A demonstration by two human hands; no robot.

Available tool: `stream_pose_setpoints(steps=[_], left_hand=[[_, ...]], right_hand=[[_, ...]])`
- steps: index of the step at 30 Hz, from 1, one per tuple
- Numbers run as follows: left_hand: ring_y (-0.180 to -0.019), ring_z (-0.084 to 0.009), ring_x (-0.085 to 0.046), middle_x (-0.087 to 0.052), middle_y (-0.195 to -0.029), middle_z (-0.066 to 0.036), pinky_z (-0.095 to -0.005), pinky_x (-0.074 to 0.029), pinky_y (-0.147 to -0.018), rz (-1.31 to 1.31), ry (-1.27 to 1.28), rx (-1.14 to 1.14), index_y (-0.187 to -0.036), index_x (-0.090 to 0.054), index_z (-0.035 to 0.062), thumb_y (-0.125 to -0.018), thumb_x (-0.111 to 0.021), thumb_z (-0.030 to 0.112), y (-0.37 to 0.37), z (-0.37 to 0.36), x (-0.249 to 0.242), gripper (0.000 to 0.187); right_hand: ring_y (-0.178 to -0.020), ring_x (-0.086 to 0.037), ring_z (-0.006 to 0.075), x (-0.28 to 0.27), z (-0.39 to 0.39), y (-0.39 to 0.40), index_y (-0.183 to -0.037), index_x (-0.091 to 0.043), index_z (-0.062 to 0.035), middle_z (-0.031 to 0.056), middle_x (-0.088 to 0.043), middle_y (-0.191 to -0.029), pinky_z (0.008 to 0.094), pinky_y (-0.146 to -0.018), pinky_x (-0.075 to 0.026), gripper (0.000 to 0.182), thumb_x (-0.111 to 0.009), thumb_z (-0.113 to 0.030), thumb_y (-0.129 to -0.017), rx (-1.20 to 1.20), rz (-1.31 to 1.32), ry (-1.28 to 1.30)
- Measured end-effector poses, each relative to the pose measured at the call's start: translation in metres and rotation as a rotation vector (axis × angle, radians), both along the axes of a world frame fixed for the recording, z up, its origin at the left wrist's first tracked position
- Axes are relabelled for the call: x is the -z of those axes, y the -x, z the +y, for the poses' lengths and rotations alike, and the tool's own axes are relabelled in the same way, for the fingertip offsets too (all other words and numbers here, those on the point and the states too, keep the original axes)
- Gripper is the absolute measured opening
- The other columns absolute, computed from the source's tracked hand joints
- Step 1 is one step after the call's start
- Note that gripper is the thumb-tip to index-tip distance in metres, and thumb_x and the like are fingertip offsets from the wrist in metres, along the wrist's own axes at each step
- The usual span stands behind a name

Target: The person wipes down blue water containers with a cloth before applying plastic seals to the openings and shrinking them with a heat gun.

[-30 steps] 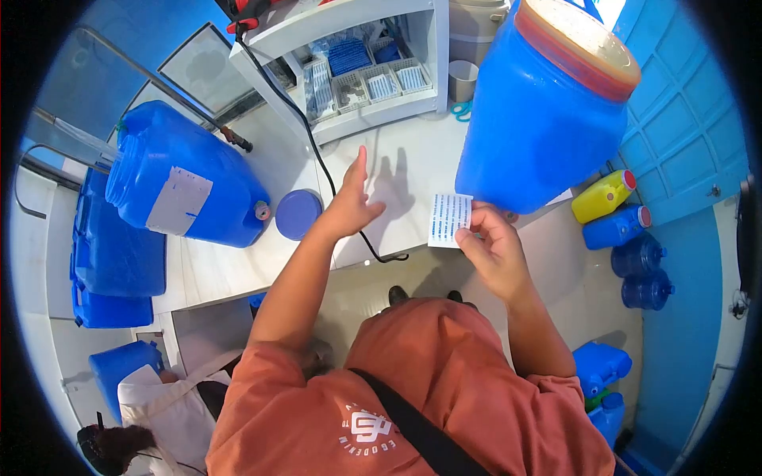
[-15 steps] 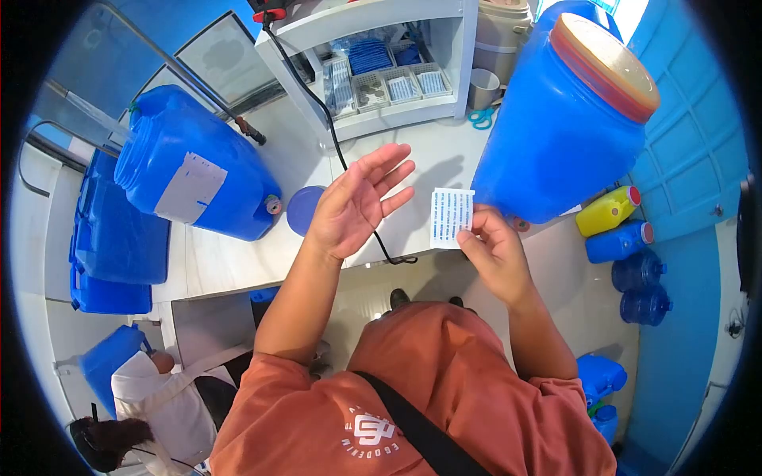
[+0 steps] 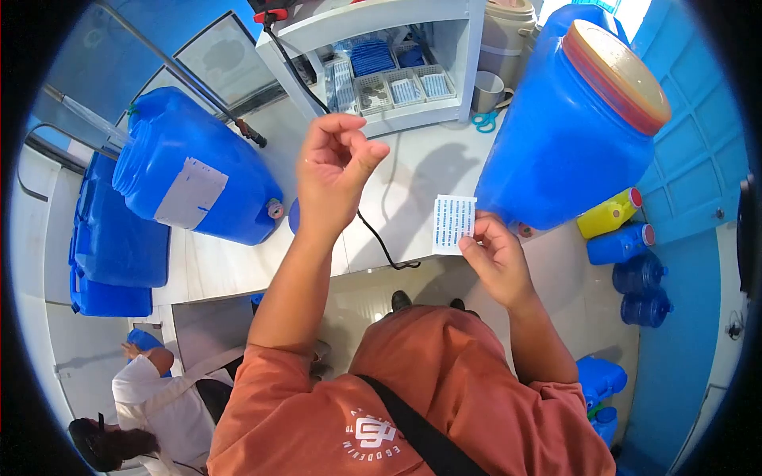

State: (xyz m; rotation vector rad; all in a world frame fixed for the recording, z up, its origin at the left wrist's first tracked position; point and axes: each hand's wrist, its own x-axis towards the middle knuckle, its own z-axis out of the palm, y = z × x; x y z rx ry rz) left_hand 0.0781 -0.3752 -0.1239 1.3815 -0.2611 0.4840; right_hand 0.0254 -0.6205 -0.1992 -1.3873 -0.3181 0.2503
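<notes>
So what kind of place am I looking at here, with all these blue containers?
Probably a water refilling shop. Large blue water containers and a big blue drum stand on a white counter, with more bottles on the floor. The right hand holds a printed label.

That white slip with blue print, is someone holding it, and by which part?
Yes. The right hand pinches the printed slip at its lower right edge. The left hand, fingers curled above the counter, shows nothing in it.

label (image 3: 454,224) | white, blue print | upright, pinched at lower edge
</notes>
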Motion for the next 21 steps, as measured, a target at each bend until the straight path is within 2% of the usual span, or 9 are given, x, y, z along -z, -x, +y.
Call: stream_pose_setpoints(steps=[4,6,10,12,14,16,17,20,21], left_hand=[[-0.070,-0.0106,-0.059,-0.063,-0.078,-0.003,-0.0264,-0.048,-0.063,0.107,-0.651,-0.230,-0.117,-0.059,0.0036,-0.080,-0.084,0.014,-0.040,0.001,0.060,0.046],[-0.083,-0.0216,-0.066,-0.067,-0.091,-0.011,-0.0364,-0.052,-0.072,-0.259,-1.620,-0.512,-0.124,-0.058,0.0047,-0.078,-0.084,0.023,-0.060,0.002,0.146,0.055],[-0.095,-0.0302,-0.066,-0.068,-0.104,-0.014,-0.0436,-0.052,-0.081,-0.136,-1.603,-0.509,-0.141,-0.046,0.0055,-0.078,-0.082,0.030,-0.073,0.004,0.126,0.077],[-0.096,-0.0306,-0.067,-0.069,-0.107,-0.014,-0.0419,-0.053,-0.081,0.214,-1.082,-0.276,-0.152,-0.029,0.0060,-0.079,-0.080,0.035,-0.079,-0.002,0.077,0.094],[-0.093,-0.0307,-0.067,-0.070,-0.105,-0.013,-0.0418,-0.053,-0.079,0.325,-1.054,-0.257,-0.157,-0.015,0.0060,-0.079,-0.080,0.031,-0.076,-0.007,0.063,0.104],[-0.115,-0.0370,-0.061,-0.062,-0.126,-0.022,-0.0431,-0.051,-0.092,0.431,-1.157,-0.091,-0.157,-0.017,0.0073,-0.079,-0.080,0.033,-0.077,-0.006,0.083,0.104],[-0.141,-0.0469,-0.035,-0.035,-0.151,-0.032,-0.0481,-0.041,-0.109,0.266,-1.613,-0.252,-0.158,-0.013,0.0081,-0.077,-0.081,0.037,-0.073,-0.001,0.136,0.110],[-0.147,-0.0544,-0.011,-0.006,-0.159,-0.037,-0.0527,-0.022,-0.120,0.603,-1.691,0.154,-0.159,-0.010,0.0100,-0.076,-0.083,0.036,-0.063,-0.012,0.100,0.113],[-0.147,-0.0489,-0.022,-0.017,-0.159,-0.034,-0.0531,-0.027,-0.118,0.493,-1.517,0.039,-0.158,-0.013,0.0090,-0.081,-0.079,0.037,-0.065,-0.010,0.099,0.106]], right_hand=[[-0.108,-0.057,0.0138,0.004,-0.005,0.004,-0.104,-0.059,0.0026,0.0086,-0.051,-0.123,0.0281,-0.091,-0.051,0.009,-0.060,-0.001,-0.096,0.029,0.004,-0.037],[-0.108,-0.057,0.0137,0.007,-0.008,0.010,-0.104,-0.059,0.0028,0.0085,-0.052,-0.122,0.0282,-0.091,-0.050,0.009,-0.060,-0.001,-0.096,0.042,0.031,-0.069],[-0.106,-0.056,0.0131,0.008,-0.023,0.012,-0.103,-0.058,0.0027,0.0076,-0.053,-0.117,0.0279,-0.092,-0.048,0.008,-0.059,0.000,-0.096,0.067,-0.012,0.008],[-0.106,-0.056,0.0129,0.010,-0.026,0.017,-0.103,-0.058,0.0025,0.0073,-0.053,-0.116,0.0277,-0.092,-0.048,0.007,-0.058,0.000,-0.096,0.072,0.027,-0.039],[-0.106,-0.056,0.0122,0.011,-0.028,0.018,-0.103,-0.058,0.0029,0.0072,-0.053,-0.115,0.0273,-0.092,-0.047,0.008,-0.059,0.000,-0.096,0.070,0.030,-0.089],[-0.106,-0.056,0.0120,0.012,-0.027,0.017,-0.103,-0.057,0.0031,0.0071,-0.053,-0.115,0.0274,-0.092,-0.047,0.008,-0.059,0.000,-0.096,0.076,0.030,-0.086],[-0.105,-0.056,0.0118,0.012,-0.027,0.020,-0.103,-0.057,0.0033,0.0071,-0.052,-0.114,0.0276,-0.091,-0.047,0.007,-0.058,0.000,-0.096,0.081,0.041,-0.081],[-0.105,-0.055,0.0114,0.002,-0.028,0.025,-0.103,-0.057,0.0034,0.0068,-0.052,-0.114,0.0275,-0.089,-0.048,0.007,-0.057,0.001,-0.097,0.092,-0.041,0.022],[-0.105,-0.055,0.0114,0.005,-0.030,0.024,-0.103,-0.057,0.0034,0.0068,-0.052,-0.114,0.0275,-0.089,-0.048,0.007,-0.057,0.001,-0.097,0.101,-0.040,0.019]])
